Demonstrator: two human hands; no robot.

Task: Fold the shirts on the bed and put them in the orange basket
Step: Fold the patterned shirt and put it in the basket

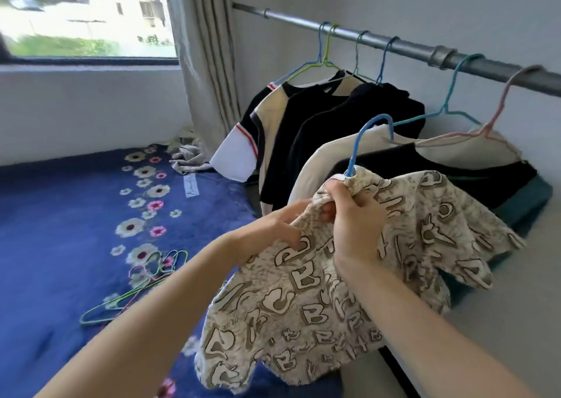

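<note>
A beige shirt printed with brown letter shapes (303, 300) hangs in the air in front of me on a blue hanger (362, 136) whose hook sticks up above the collar. My right hand (355, 218) grips the shirt's collar at the hanger's neck. My left hand (273, 230) pinches the fabric just left of the collar. The shirt droops over the right edge of the bed (60, 246), which wears a blue cover with a flower pattern. No orange basket is in view.
A metal rail (394, 47) along the right wall carries several dark and cream shirts (318, 130) on coloured hangers. Loose empty hangers (136, 285) lie on the bed. A crumpled grey cloth (191, 158) sits at the bed's far corner below the curtain (209, 57) and window.
</note>
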